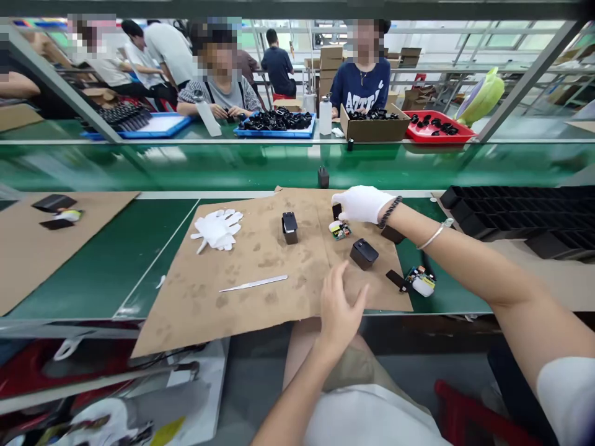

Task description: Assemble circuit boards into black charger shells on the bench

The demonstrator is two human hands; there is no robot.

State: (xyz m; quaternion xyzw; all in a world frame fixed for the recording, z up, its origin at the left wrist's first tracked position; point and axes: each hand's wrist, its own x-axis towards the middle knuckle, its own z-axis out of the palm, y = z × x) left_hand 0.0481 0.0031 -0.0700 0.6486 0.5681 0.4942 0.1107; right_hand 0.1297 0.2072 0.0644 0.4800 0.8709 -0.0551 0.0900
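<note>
My right hand, in a white glove, pinches a small black charger end piece. Just below it a circuit board with white and yellow parts sits close to the cardboard. My bare left hand is open and holds nothing, its fingers spread near the cardboard's front edge. Beyond those fingers lies a black charger housing. Another black charger stands left of the right hand, its top piece slightly tilted. To the right, a second circuit board lies beside a black end piece.
Metal tweezers and a white glove lie on the cardboard sheet. A black plug stands behind it. Rows of black housings fill the right side. Co-workers sit across the green bench behind trays of black parts.
</note>
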